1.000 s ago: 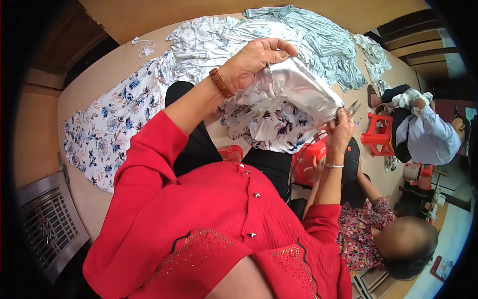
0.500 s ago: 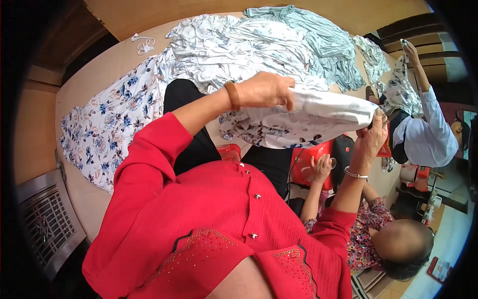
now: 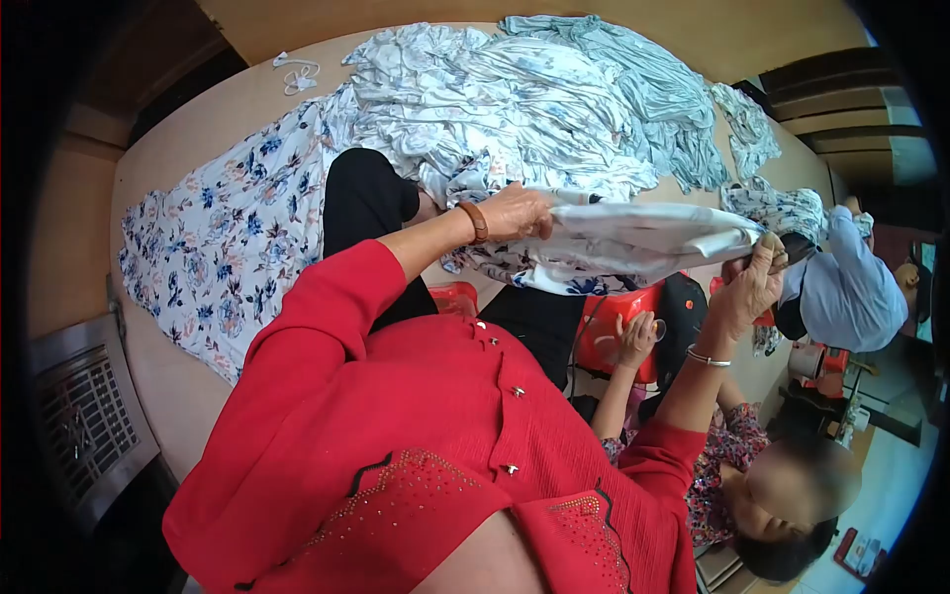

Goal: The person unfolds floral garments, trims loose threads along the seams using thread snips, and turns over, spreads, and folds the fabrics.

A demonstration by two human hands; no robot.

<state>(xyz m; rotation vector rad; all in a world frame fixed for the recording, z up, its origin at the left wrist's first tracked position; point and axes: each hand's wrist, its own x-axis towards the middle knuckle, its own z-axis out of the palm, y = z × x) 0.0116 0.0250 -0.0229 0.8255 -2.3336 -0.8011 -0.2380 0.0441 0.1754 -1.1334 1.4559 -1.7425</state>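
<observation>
My left hand (image 3: 517, 213), with a brown band at the wrist, grips one end of a white floral cloth (image 3: 643, 238). At the other end, my right hand (image 3: 754, 282), wearing a silver bangle, pinches the cloth's edge. The cloth is stretched between the two hands above my lap, its patterned part hanging below. Whether the scissors seen earlier are still in my right hand cannot be made out.
A long floral fabric (image 3: 233, 238) lies at the left, joining a white heap (image 3: 475, 99). Green-grey fabric (image 3: 653, 89) lies behind. A seated co-worker (image 3: 792, 485) is at the lower right; another person (image 3: 851, 287) handles cloth farther right. Red stools (image 3: 604, 337) stand between.
My right hand has moved right and down, and my left hand has come down, pulling the cloth out flatter. The farther person's raised arm has lowered.
</observation>
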